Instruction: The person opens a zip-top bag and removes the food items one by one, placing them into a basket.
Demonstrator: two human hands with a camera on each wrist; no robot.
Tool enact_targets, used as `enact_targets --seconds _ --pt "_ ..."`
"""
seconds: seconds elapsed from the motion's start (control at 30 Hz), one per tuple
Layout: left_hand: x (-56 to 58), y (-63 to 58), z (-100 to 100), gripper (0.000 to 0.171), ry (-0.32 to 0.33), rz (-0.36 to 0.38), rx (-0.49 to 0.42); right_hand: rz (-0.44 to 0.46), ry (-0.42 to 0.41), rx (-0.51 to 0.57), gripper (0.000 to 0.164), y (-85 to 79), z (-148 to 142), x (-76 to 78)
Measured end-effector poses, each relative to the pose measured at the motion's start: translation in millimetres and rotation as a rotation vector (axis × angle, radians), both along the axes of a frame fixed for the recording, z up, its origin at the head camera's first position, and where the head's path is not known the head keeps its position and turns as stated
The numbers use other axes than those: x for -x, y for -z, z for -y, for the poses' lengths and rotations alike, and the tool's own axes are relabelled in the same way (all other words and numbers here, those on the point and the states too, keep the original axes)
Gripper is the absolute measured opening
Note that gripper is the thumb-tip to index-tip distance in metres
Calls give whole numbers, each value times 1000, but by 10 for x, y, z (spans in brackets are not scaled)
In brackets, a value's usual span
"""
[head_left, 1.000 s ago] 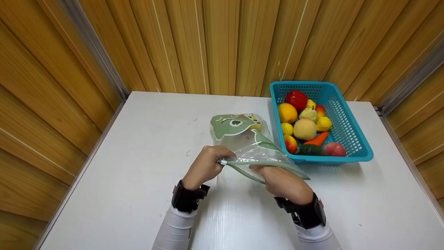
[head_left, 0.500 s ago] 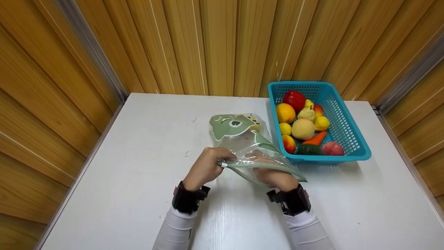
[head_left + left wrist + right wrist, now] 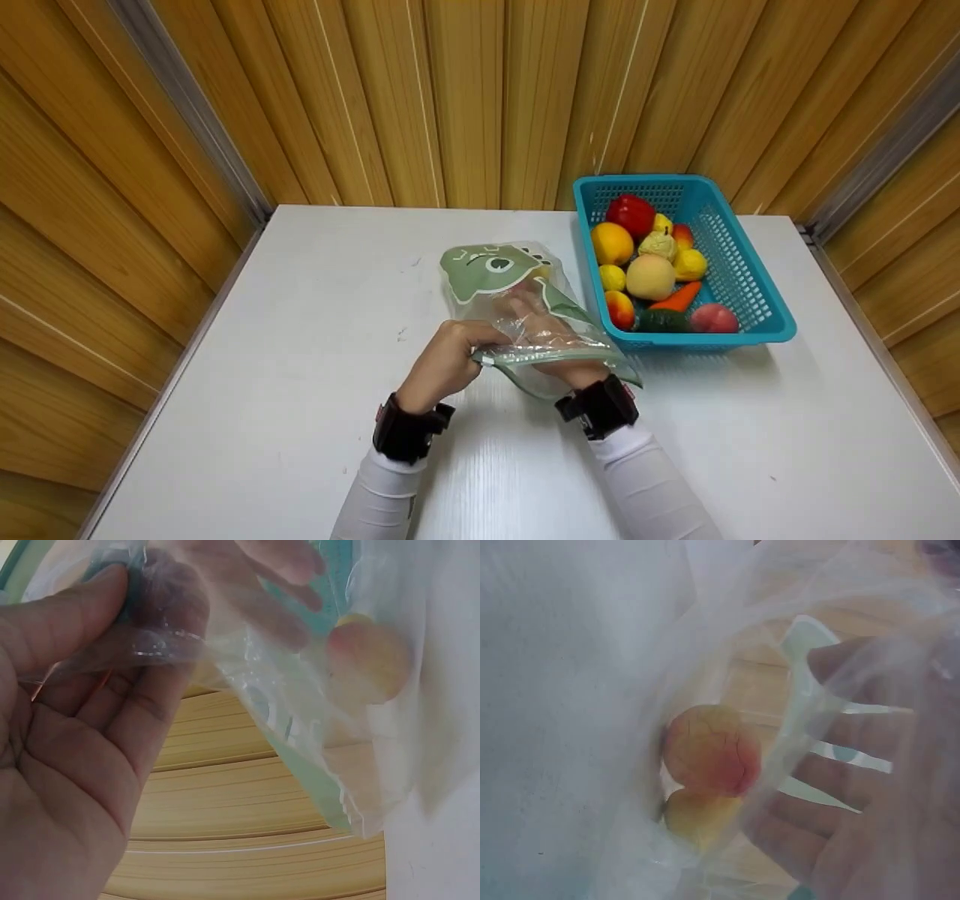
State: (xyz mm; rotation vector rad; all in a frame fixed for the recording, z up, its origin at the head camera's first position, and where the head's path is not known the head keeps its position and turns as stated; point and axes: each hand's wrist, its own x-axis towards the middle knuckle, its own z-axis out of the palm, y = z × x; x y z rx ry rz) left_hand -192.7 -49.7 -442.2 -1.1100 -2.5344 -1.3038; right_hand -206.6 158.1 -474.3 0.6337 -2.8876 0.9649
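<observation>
A clear zip bag (image 3: 472,277) with a green cartoon dinosaur print lies on the white table, its mouth toward me. My left hand (image 3: 445,360) pinches the bag's rim beside the white zip slider (image 3: 486,361). Through that mouth, my right hand (image 3: 551,334) reaches inside, with the wrist at the opening. Its fingers are extended and spread in the right wrist view, apart from the fruit. Deep in the bag sit a red-and-yellow, peach-like fruit (image 3: 712,750) and a yellow fruit (image 3: 697,816), touching each other. The film blurs them.
A blue plastic basket (image 3: 757,292) stands right of the bag. It holds several fruits and vegetables, among them a red bell pepper (image 3: 630,216), an orange (image 3: 612,243), a carrot (image 3: 679,297) and a peach (image 3: 714,319). Wood-patterned walls (image 3: 465,105) enclose the table.
My right hand has slid from the bag's mouth deeper inside, forward and to the left, and its fingers have straightened. The left hand keeps its grip on the rim.
</observation>
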Motion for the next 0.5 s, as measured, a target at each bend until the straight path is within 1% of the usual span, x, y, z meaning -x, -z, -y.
enact_targets --seconds 0.07,0.1,0.13,0.2,0.23,0.27,0.3,0.33,0.37,0.4,0.43,0.47,0.5 --pt "-6 -4 1 52 -2 -11 9 -101 -38 -38 54 31 24 52" --pt "-8 -4 2 53 -4 -10 10 -158 -64 -105 54 45 27 74" --pt "-9 -4 3 52 -6 -10 11 -222 -83 -204 54 57 29 89" --pt "-9 3 6 54 -10 -9 12 -377 -98 -477 53 71 39 111" --pt "-9 5 8 55 -13 -9 14 -433 -99 -571 53 75 45 116" --pt "-10 6 10 55 -15 -10 15 -478 -103 -634 51 77 49 116" --pt "-10 5 11 55 -15 -11 16 -501 -99 -679 50 74 51 108" --pt "-10 7 12 54 -16 -13 18 -501 -92 -679 48 66 57 97" --pt "-9 8 12 54 -16 -12 18 -458 -83 -630 45 59 64 80" --pt "-8 8 12 52 -16 -12 19 -380 -89 -529 45 47 64 68" --pt "-6 8 11 52 -13 -10 18 -282 -102 -402 45 41 63 63" --pt "-3 9 11 51 -11 -8 18 -167 -106 -271 46 59 54 68" --pt "0 11 11 50 -9 -7 18 -54 -87 -118 47 109 26 67"
